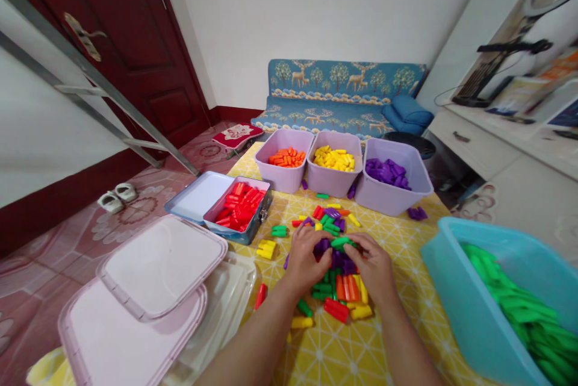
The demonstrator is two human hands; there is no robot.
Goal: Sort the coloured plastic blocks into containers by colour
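Note:
A loose pile of small bullet-shaped plastic pieces in several colours lies on the yellow patterned tablecloth point(325, 353). My right hand point(372, 262) pinches a green piece point(341, 242) between thumb and fingers, just above the pile. Facing it, my left hand point(304, 256) has its fingers and thumb curled round purple pieces point(322, 247); its grip is partly hidden. Orange pieces point(347, 288), a red piece point(336, 309) and a yellow piece point(361, 312) lie below the hands. Left of them are a green pair point(279, 231) and yellow pieces point(266, 249).
Lilac bins of orange point(282, 179), yellow point(334, 182) and purple point(383, 198) pieces line the back. A tin point(263, 217) holds red pieces, and a turquoise bin point(451, 277) green ones. Lids point(165, 265) lie at left. Behind stands a blue sofa point(329, 106).

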